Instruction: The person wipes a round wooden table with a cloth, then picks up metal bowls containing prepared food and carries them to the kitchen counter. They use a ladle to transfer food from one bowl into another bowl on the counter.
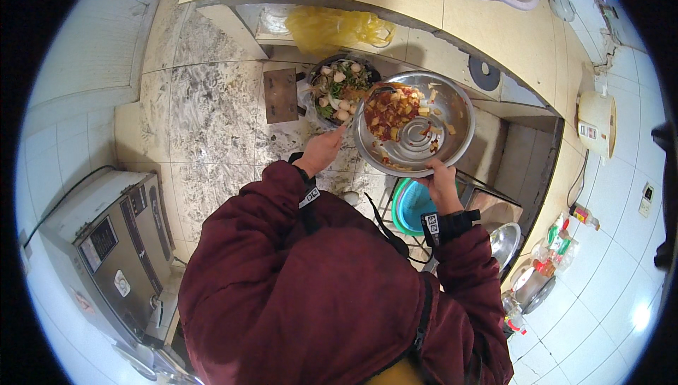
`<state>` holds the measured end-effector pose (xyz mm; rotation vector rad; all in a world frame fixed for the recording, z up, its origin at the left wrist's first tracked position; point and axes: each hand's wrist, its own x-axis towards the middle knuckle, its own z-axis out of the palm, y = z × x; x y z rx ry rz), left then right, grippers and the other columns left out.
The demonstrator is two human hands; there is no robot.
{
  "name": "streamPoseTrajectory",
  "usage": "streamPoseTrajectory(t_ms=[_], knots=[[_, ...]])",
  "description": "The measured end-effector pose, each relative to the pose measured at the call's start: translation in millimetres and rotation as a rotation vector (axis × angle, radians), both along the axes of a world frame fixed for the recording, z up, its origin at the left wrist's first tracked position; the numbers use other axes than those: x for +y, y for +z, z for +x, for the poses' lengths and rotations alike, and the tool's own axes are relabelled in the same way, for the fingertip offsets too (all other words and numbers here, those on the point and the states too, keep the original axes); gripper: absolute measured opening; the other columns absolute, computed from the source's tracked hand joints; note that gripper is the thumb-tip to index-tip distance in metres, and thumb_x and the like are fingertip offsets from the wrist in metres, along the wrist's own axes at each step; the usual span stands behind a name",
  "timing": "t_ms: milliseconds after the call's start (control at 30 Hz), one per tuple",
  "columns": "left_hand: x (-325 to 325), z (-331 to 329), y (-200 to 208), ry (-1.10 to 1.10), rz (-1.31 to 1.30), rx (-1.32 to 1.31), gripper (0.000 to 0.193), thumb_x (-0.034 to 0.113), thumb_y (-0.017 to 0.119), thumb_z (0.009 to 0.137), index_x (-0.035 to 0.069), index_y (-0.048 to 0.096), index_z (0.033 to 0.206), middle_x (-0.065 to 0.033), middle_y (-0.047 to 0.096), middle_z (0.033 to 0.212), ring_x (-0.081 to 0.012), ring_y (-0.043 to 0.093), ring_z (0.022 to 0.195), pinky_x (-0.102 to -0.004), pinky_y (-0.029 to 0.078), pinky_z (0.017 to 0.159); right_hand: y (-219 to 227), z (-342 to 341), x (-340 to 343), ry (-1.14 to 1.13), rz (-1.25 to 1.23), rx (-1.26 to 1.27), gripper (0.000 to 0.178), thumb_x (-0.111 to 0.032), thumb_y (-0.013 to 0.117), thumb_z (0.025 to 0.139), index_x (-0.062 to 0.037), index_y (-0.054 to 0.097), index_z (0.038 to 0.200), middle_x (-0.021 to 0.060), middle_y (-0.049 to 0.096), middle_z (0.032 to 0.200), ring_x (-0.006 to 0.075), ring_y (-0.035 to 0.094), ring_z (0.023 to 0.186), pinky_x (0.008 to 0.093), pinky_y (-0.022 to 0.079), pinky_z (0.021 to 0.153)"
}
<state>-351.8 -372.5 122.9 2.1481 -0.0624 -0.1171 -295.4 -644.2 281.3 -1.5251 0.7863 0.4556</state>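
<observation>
My right hand (443,181) grips the near rim of a wide steel bowl (462,120), which is tilted to the left. Inside it, a heap of red-sauced chunks (387,115) lies toward the left side, with loose pieces stuck to the bare metal. My left hand (322,150) is closed around the pale handle of a spoon (347,125); its head reaches into the heap and is partly hidden. Left of the bowl, and partly overlapped by it, sits a dark pot (374,68) holding pale round pieces and green leaves.
A brown board (281,95) lies left of the pot on the stained floor. A yellow plastic bag (332,28) is on the shelf beyond. Teal basins (409,208) stand below the bowl. The counter (522,39) curves around the far and right sides.
</observation>
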Motion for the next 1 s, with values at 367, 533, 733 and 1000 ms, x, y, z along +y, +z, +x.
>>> streamPoseTrajectory(t_ms=[367,533,733,1000], knots=[[-2,0,-10,0.009,0.021,-0.105,0.033,0.016,0.047,0.090,0.009,0.048,0.123,-0.0171,0.062,0.077,-0.0374,0.060,0.070,-0.0483,0.048,0.060,5,3,8,-0.009,-0.022,-0.014,0.030,-0.002,0.054,0.077,0.0103,0.052,0.104,0.0185,0.060,0.095,0.0313,0.065,0.076,0.0441,0.060,0.059],[0,0,-4,-0.020,0.016,0.099,0.035,0.017,0.047,0.091,0.007,0.051,0.124,-0.0200,0.061,0.110,-0.0359,0.060,0.097,-0.0413,0.049,0.082,6,3,10,-0.009,-0.047,-0.029,0.031,-0.002,0.056,0.075,0.0092,0.052,0.104,0.0181,0.061,0.094,0.0310,0.065,0.075,0.0441,0.060,0.059],[0,0,-3,-0.022,0.027,0.137,0.035,0.017,0.047,0.091,0.007,0.051,0.124,-0.0199,0.061,0.110,-0.0361,0.060,0.096,-0.0421,0.049,0.081,3,5,8,0.052,-0.060,-0.003,0.034,-0.002,0.054,0.076,0.0082,0.051,0.108,0.0188,0.062,0.095,0.0309,0.066,0.075,0.0427,0.060,0.058],[0,1,-3,0.001,0.013,0.084,0.036,0.016,0.048,0.089,0.009,0.052,0.124,-0.0203,0.063,0.101,-0.0380,0.061,0.087,-0.0450,0.049,0.074,5,8,12,0.083,-0.104,-0.071,0.035,-0.003,0.053,0.076,0.0058,0.051,0.111,0.0183,0.063,0.096,0.0308,0.067,0.076,0.0423,0.060,0.058]])
